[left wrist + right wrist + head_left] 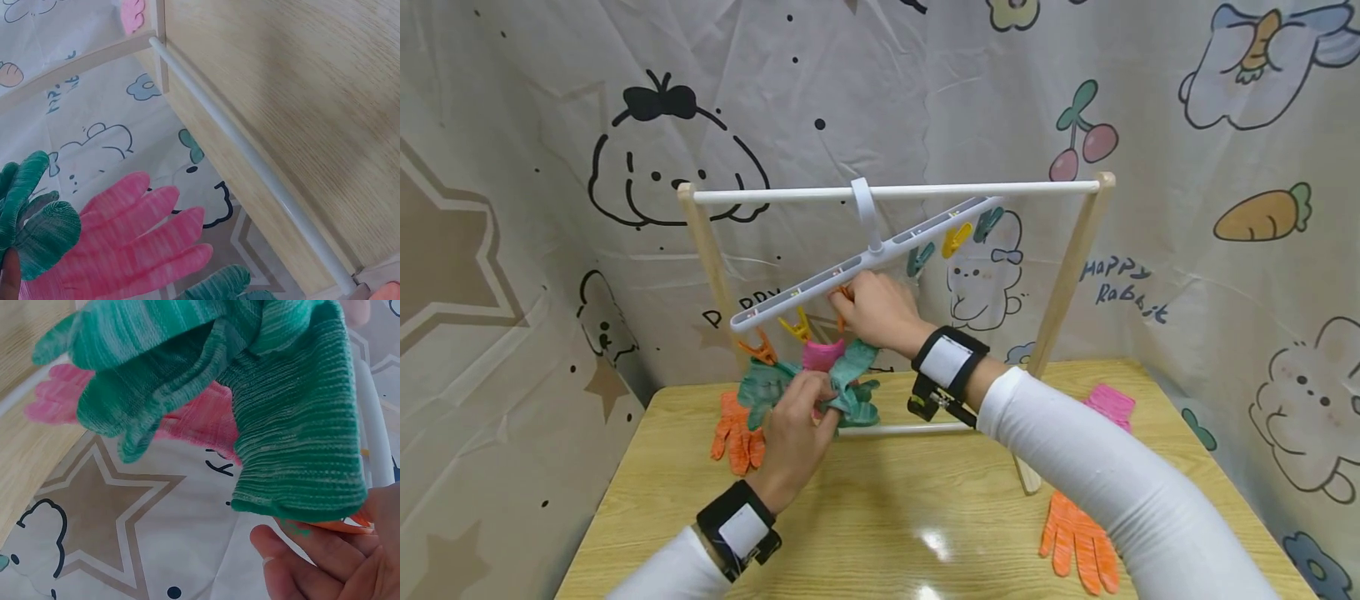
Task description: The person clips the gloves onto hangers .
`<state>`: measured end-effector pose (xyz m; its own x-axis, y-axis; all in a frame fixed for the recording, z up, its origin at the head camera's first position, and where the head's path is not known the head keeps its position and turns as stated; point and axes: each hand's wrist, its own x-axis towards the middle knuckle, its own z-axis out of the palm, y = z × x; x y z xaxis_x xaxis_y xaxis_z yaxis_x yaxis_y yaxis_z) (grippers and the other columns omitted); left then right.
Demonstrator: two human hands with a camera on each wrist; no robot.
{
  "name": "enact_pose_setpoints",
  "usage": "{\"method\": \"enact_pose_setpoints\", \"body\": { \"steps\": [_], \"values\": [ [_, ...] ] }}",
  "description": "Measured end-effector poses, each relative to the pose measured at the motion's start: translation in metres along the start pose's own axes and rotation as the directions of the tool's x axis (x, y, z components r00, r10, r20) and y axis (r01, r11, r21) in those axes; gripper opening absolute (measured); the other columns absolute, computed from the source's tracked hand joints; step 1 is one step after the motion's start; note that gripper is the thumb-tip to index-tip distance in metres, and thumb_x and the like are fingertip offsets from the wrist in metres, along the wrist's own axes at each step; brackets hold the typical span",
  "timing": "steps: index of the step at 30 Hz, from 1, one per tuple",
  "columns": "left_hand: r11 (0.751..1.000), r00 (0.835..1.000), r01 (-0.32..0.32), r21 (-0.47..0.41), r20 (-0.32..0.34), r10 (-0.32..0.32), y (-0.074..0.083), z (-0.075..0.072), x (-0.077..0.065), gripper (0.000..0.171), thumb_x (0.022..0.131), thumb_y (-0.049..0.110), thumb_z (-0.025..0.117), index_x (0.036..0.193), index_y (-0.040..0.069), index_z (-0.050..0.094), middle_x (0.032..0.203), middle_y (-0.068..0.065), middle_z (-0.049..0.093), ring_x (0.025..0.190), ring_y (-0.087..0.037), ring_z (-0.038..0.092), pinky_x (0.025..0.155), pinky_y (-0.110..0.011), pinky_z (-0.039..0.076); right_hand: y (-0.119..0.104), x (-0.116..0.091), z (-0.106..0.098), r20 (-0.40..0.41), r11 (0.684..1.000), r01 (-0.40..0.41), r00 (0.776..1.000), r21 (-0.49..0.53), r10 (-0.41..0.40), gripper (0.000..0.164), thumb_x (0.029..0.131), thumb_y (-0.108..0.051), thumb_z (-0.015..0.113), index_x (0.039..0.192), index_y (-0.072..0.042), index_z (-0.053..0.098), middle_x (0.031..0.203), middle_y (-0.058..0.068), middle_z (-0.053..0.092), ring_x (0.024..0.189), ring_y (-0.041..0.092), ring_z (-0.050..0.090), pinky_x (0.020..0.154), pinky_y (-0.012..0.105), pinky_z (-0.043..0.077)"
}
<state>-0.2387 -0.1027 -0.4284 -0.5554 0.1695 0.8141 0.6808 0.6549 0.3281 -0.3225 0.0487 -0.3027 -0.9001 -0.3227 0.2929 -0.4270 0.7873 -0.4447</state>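
Observation:
My left hand (797,433) grips a green knit glove (857,367) by its finger end, below the left half of the grey clip hanger (820,285). My right hand (883,310) pinches an orange clothespin (842,319) under the hanger bar. In the right wrist view, the green glove's ribbed cuff edge is right at the orange clothespin (340,526). Beside it, a pink glove (140,240) hangs below a yellow clothespin (797,325). Further left, another green glove (762,387) hangs from an orange clothespin (760,346).
The hanger hooks over the white rod (985,190) of a wooden rack, tilting down to the left. Teal clothespins (919,259) and a yellow one line its right half. On the table (880,517) lie orange gloves (1078,542) and a pink glove (1111,406).

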Motion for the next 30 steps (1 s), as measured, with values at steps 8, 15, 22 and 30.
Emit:
{"method": "enact_pose_setpoints", "body": {
  "steps": [8,15,22,30],
  "values": [
    [0.998,0.999,0.021,-0.052,-0.049,-0.024,-0.0025,0.0009,-0.0013,0.030,0.072,-0.016,0.077,0.082,0.004,0.057,0.092,-0.011,0.065,0.076,-0.015,0.061,0.062,-0.023,0.052,0.0000,-0.0004,-0.0004,0.018,1.000,-0.007,1.000,0.017,0.007,0.053,0.106,-0.042,0.048,0.064,-0.017,0.070,0.060,-0.004,0.066,0.049,0.012,0.053,0.040,0.021,0.029],
    [0.997,0.993,0.042,-0.064,-0.103,-0.049,0.0008,0.0046,-0.0045,0.031,0.072,-0.015,0.077,0.079,0.005,0.054,0.088,-0.011,0.064,0.073,-0.015,0.063,0.062,-0.023,0.054,0.0005,-0.0002,0.0003,0.025,1.000,-0.001,1.000,0.014,0.000,0.051,0.106,-0.041,0.047,0.065,-0.019,0.069,0.059,-0.004,0.065,0.048,0.011,0.052,0.040,0.021,0.029],
    [0.996,0.988,0.007,-0.094,-0.151,-0.021,0.0033,0.0050,-0.0040,0.029,0.072,-0.017,0.075,0.077,0.003,0.055,0.089,-0.012,0.065,0.075,-0.016,0.060,0.063,-0.022,0.052,-0.0025,0.0001,-0.0012,0.036,1.000,0.004,0.999,0.022,-0.004,0.053,0.107,-0.041,0.046,0.070,-0.015,0.073,0.060,-0.004,0.066,0.049,0.012,0.054,0.040,0.022,0.029],
    [0.993,0.987,0.070,-0.094,-0.138,-0.083,-0.0050,0.0039,-0.0017,0.029,0.076,-0.016,0.075,0.077,0.003,0.054,0.092,-0.013,0.064,0.078,-0.018,0.059,0.066,-0.021,0.051,-0.0055,0.0004,-0.0036,0.039,1.000,0.002,0.999,0.009,-0.002,0.054,0.107,-0.042,0.045,0.068,-0.018,0.072,0.060,-0.004,0.066,0.050,0.012,0.055,0.041,0.023,0.031]
  ]
}}
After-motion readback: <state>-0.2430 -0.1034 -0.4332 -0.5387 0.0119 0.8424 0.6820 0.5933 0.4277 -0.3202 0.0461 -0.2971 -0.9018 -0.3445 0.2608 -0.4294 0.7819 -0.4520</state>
